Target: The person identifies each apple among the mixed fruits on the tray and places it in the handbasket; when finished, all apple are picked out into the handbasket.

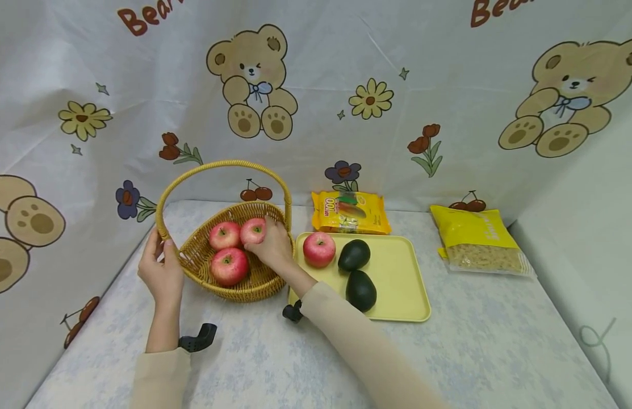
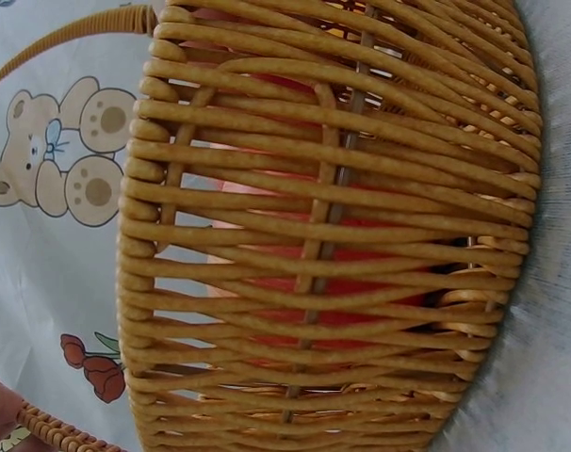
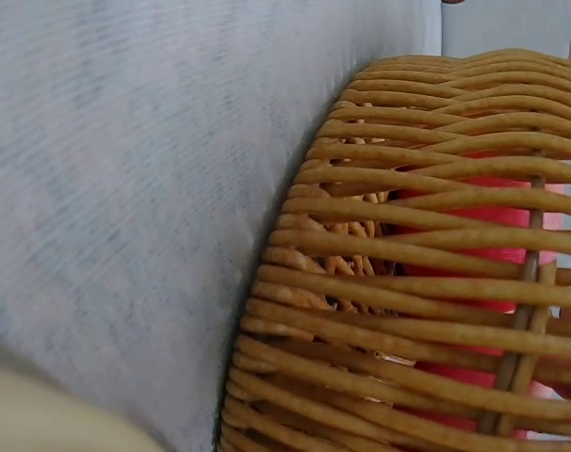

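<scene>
A woven wicker basket (image 1: 254,292) with a tall arched handle stands on the table, left of the tray. My left hand (image 1: 162,270) grips the foot of the handle on the left side. Inside the basket, my right hand (image 1: 272,245) holds a red apple (image 1: 253,231), its fingers partly hidden behind the fruit. Two more apples lie beside it, one at the back left (image 1: 225,235) and one in front (image 1: 229,267). Both wrist views are filled mostly by the basket's wall (image 2: 333,226), with red fruit showing through the gaps.
A pale yellow tray (image 1: 397,272) right of the basket bears an apple (image 1: 319,250) and two dark avocados (image 1: 354,255). Behind it lies a yellow mango packet (image 1: 348,212). Farther right is a yellow bag of grain-like food (image 1: 479,241). A bear-printed curtain (image 1: 316,85) hangs behind.
</scene>
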The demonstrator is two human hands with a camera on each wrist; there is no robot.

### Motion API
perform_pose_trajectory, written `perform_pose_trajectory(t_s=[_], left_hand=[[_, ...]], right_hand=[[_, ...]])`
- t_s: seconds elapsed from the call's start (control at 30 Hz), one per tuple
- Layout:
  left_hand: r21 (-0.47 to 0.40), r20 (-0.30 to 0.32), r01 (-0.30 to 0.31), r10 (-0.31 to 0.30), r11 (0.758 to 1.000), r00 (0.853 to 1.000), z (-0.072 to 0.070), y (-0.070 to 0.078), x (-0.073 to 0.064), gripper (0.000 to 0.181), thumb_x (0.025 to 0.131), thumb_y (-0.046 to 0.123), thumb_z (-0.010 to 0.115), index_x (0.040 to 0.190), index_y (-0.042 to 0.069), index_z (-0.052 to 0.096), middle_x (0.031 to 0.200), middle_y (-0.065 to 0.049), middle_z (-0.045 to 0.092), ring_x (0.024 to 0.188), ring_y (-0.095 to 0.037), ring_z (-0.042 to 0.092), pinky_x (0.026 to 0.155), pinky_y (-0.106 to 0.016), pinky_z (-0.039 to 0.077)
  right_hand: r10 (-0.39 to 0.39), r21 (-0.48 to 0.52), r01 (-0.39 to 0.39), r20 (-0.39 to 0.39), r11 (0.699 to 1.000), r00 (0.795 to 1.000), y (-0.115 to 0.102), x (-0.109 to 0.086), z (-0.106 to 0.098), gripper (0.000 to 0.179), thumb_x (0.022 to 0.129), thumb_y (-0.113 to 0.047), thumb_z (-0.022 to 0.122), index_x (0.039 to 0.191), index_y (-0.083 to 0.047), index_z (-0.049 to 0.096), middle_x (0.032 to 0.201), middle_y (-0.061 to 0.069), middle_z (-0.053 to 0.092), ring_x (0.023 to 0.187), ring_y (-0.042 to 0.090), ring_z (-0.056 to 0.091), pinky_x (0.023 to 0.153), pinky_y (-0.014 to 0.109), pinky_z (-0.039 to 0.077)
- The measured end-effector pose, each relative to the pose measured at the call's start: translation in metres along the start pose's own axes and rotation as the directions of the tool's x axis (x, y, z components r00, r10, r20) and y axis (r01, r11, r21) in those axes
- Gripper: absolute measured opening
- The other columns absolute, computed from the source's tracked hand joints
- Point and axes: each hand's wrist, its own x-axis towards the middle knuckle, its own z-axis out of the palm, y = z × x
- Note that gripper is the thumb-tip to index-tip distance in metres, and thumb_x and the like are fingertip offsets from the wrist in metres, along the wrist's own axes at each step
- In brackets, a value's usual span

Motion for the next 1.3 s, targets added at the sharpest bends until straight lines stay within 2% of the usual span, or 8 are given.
perform_pose_trajectory(t_s=[0.17, 0.4, 0.6, 0.73, 1.03, 1.13, 1.3], left_hand=[[0.001, -0.003, 0.001, -0.001, 1.0, 1.0, 0.001, 0.001, 0.0, 0.04, 0.102, 0.017, 0.049, 0.141, 0.012, 0.054, 0.134, -0.008, 0.062, 0.106, -0.002, 0.059, 0.077, -0.011, 0.042], [0.016, -0.003, 0.024, -0.024, 1.0, 1.0, 0.0, 0.002, 0.0, 0.04, 0.102, 0.017, 0.049, 0.142, 0.012, 0.053, 0.136, -0.006, 0.061, 0.112, -0.01, 0.06, 0.08, -0.014, 0.045], [0.025, 0.001, 0.027, -0.027, 0.999, 1.0, 0.0, 0.002, 0.0, 0.041, 0.102, 0.018, 0.049, 0.142, 0.013, 0.052, 0.136, -0.005, 0.061, 0.113, -0.011, 0.059, 0.083, -0.016, 0.047], [0.029, 0.007, 0.023, -0.024, 0.999, 1.0, 0.001, 0.002, 0.0, 0.041, 0.102, 0.019, 0.049, 0.143, 0.013, 0.052, 0.135, -0.006, 0.061, 0.113, -0.012, 0.059, 0.082, -0.017, 0.046], [0.043, 0.007, 0.021, -0.021, 0.999, 1.0, 0.0, 0.003, 0.0, 0.041, 0.102, 0.018, 0.049, 0.143, 0.013, 0.052, 0.135, -0.006, 0.062, 0.114, -0.015, 0.06, 0.081, -0.019, 0.047], [0.035, 0.007, 0.016, -0.017, 0.999, 1.0, 0.0, 0.003, 0.0, 0.041, 0.102, 0.018, 0.049, 0.142, 0.013, 0.052, 0.134, -0.006, 0.062, 0.114, -0.014, 0.06, 0.081, -0.018, 0.046], [0.018, 0.005, 0.009, -0.009, 1.0, 1.0, 0.0, 0.002, -0.001, 0.04, 0.102, 0.017, 0.049, 0.142, 0.013, 0.053, 0.134, -0.006, 0.062, 0.112, -0.011, 0.06, 0.079, -0.014, 0.043]], right_hand=[[-0.002, 0.019, 0.002, -0.012, 1.0, 1.0, 0.002, 0.004, 0.003, 0.086, 0.074, -0.035, 0.085, 0.144, -0.006, 0.046, 0.133, 0.017, 0.058, 0.12, 0.03, 0.057, 0.096, 0.042, 0.05], [0.005, -0.015, -0.005, -0.024, 1.0, 1.0, 0.002, 0.008, 0.006, 0.084, 0.072, -0.037, 0.086, 0.141, -0.006, 0.048, 0.129, 0.016, 0.059, 0.114, 0.03, 0.06, 0.093, 0.041, 0.052], [0.031, -0.041, -0.032, -0.018, 0.999, 0.999, 0.0, 0.011, 0.008, 0.084, 0.074, -0.037, 0.085, 0.142, -0.007, 0.047, 0.126, 0.016, 0.06, 0.109, 0.032, 0.063, 0.089, 0.041, 0.053], [0.054, -0.041, -0.055, -0.016, 0.998, 0.998, 0.0, 0.014, 0.009, 0.086, 0.075, -0.036, 0.085, 0.145, -0.007, 0.044, 0.128, 0.017, 0.058, 0.109, 0.033, 0.063, 0.089, 0.042, 0.053], [0.085, -0.021, -0.085, -0.008, 0.996, 0.996, -0.001, 0.019, 0.011, 0.081, 0.074, -0.037, 0.085, 0.14, -0.007, 0.048, 0.125, 0.016, 0.06, 0.113, 0.031, 0.061, 0.093, 0.042, 0.051], [0.074, -0.018, -0.074, -0.008, 0.997, 0.997, -0.001, 0.019, 0.011, 0.079, 0.077, -0.035, 0.084, 0.14, -0.006, 0.048, 0.126, 0.017, 0.06, 0.115, 0.031, 0.06, 0.095, 0.041, 0.051], [0.057, -0.045, -0.057, -0.005, 0.997, 0.998, -0.001, 0.019, 0.011, 0.066, 0.083, -0.029, 0.079, 0.137, -0.005, 0.05, 0.123, 0.017, 0.059, 0.115, 0.03, 0.058, 0.095, 0.04, 0.051]])
